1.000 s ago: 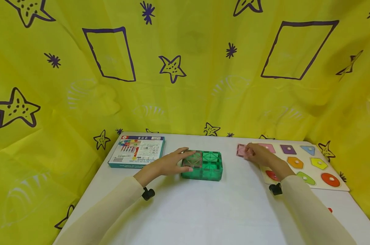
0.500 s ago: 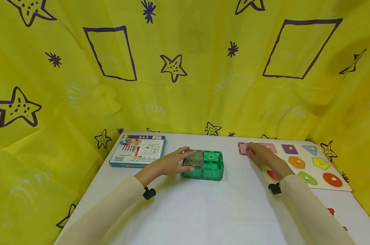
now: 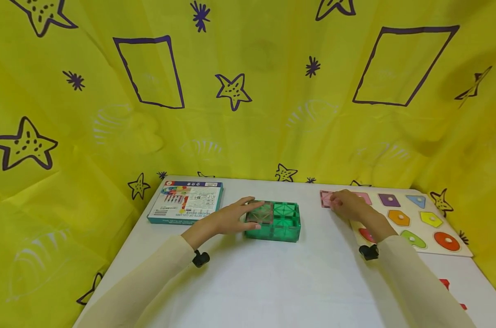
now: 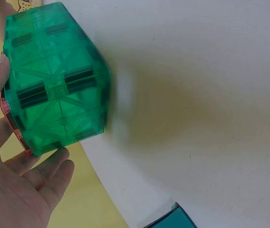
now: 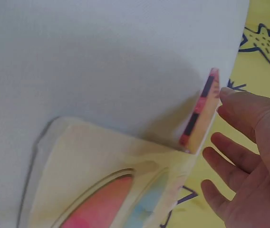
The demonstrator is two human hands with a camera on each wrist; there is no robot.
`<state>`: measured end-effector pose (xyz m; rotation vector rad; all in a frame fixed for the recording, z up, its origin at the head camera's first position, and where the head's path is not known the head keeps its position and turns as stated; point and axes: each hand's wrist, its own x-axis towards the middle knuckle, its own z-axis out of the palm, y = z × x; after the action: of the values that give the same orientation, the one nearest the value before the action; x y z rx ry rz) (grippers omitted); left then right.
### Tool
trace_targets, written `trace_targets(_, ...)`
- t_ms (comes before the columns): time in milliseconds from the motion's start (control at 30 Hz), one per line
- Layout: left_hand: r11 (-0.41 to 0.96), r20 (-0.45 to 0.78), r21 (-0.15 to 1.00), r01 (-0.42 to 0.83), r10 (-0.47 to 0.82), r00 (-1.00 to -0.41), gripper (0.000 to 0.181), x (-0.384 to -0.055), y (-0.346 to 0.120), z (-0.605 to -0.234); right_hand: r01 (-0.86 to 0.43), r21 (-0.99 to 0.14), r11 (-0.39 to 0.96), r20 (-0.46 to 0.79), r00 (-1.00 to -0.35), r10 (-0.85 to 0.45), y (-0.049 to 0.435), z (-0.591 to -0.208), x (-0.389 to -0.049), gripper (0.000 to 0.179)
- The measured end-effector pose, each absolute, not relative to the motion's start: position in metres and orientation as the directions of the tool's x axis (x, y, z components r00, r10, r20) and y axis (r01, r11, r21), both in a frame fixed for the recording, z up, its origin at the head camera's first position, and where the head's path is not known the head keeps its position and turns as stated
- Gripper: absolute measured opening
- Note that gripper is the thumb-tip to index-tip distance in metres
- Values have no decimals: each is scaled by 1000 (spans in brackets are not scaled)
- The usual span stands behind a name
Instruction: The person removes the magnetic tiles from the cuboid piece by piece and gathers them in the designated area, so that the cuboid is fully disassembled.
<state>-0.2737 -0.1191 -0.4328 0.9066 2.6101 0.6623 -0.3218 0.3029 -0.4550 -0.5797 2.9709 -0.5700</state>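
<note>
A green see-through block of magnetic tiles [image 3: 274, 233] stands mid-table. A pinkish square tile [image 3: 260, 212] lies on its top left. My left hand [image 3: 230, 218] holds the block's left end, thumb at the front and fingers towards the back. In the left wrist view, the green block [image 4: 59, 80] faces the camera, with a pink edge beside my fingers. A pink square magnetic tile [image 3: 325, 198] lies at the back right. My right hand [image 3: 349, 204] has its fingertips at the tile's right side. In the right wrist view, the thumb touches or nearly touches the tile [image 5: 200, 111], with the other fingers loose.
A wooden shape puzzle board [image 3: 426, 243] with coloured knobbed pieces lies at the right, partly under the right forearm. A flat boxed toy [image 3: 186, 202] lies back left. Red pieces [image 3: 444, 283] show beside the right sleeve. A yellow patterned curtain [image 3: 252, 136] surrounds the table.
The pink tile has straightened and shifted slightly, and my right fingers have drawn back a little from over it. My left hand stays at the green block. The head view has shifted slightly.
</note>
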Motion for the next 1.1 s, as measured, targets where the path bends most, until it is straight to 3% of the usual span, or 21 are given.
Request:
trace_targets(167, 699, -128, 509, 502, 638, -759, 77, -274, -120, -433, -386, -442, 809, 5, -904, -428, 288, -441, -318, 34)
trace_targets(567, 698, -126, 498, 514, 645, -754, 77, -273, -120, -430, -299, -559, 774, -100, -902, -420, 234, -402, -289, 50)
trace_targets(1100, 693, -122, 506, 513, 647, -753, 77, -273, -119, -430, -247, -565, 788, -82, -933, -351, 190, -409, -253, 59)
